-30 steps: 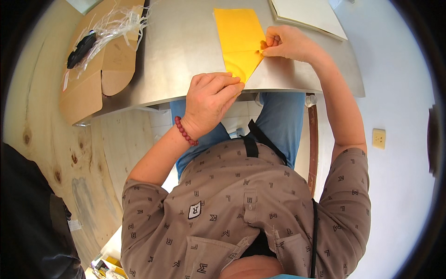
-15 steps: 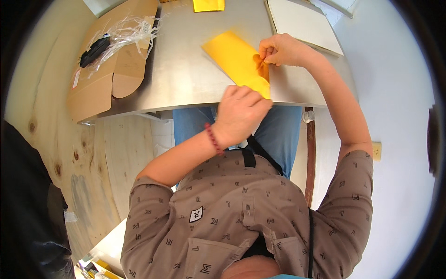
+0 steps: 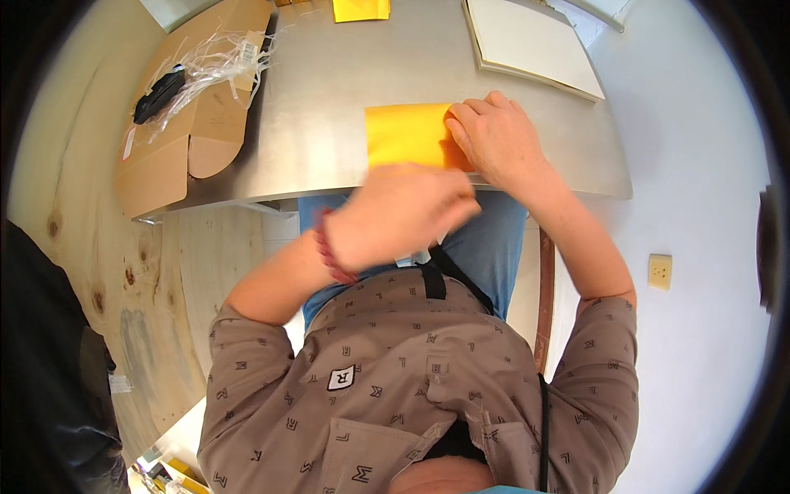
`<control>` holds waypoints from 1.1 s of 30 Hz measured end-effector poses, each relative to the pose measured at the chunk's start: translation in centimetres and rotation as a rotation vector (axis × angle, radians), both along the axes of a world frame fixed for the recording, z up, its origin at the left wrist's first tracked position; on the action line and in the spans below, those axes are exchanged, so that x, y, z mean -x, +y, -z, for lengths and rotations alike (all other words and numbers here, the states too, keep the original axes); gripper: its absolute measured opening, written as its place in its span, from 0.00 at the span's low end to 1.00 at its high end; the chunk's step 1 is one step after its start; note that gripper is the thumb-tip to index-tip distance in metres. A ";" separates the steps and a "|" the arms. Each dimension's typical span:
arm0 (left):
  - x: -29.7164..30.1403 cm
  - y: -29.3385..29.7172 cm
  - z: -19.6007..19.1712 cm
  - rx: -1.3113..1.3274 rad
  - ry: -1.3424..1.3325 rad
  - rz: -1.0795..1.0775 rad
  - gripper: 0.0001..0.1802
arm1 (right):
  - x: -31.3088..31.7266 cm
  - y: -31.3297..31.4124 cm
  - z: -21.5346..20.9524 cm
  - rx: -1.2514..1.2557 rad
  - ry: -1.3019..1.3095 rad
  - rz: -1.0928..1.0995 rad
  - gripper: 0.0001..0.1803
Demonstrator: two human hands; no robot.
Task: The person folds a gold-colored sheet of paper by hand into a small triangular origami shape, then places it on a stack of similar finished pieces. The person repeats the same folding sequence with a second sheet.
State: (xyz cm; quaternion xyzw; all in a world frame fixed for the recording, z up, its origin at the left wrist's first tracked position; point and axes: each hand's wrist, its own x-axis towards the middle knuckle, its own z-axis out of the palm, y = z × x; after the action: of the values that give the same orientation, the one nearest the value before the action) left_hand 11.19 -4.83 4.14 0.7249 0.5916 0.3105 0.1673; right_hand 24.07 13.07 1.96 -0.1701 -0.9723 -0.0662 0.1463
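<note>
A yellow paper envelope [image 3: 405, 132] lies crosswise near the front edge of the metal table, its right end darker and apparently folded. My right hand [image 3: 500, 138] covers that end, with bent fingers gripping the paper; the far-right corner is hidden beneath it. My left hand [image 3: 411, 210], with a red bead bracelet at the wrist, passes in front of the envelope's near edge. Its fingers are smeared by motion, and whether they touch the paper cannot be made out.
At the left, an opened cardboard box [image 3: 216, 136] holds clear plastic strips [image 3: 222, 62] and a black object [image 3: 160, 95]. Another yellow paper piece [image 3: 360, 8] lies at the far edge. A white flat stack [image 3: 535, 45] sits at the back right of the metal table [image 3: 321, 107].
The envelope has turned from a slant to nearly square with the table edge. My right hand has gone from pinching its flap to lying over its right end. My left hand has moved slightly nearer me.
</note>
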 end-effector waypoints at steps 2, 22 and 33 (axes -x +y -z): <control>3.1 0.7 0.1 -0.065 0.089 -0.151 0.09 | 0.0 -1.0 1.1 -0.012 0.046 0.060 0.10; 8.9 -0.2 5.3 -0.216 0.362 -0.180 0.24 | -1.1 -7.0 3.0 0.302 0.308 -0.026 0.31; 9.7 -2.6 4.8 -0.199 0.363 -0.139 0.32 | -0.5 -7.6 3.3 0.355 0.329 -0.063 0.33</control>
State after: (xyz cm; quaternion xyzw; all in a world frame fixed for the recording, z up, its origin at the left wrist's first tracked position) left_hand 1.54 -7.41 -0.69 0.7394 0.6270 0.2426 -0.0359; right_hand 24.60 5.43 -1.32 -0.1714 -0.9366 0.1390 0.2722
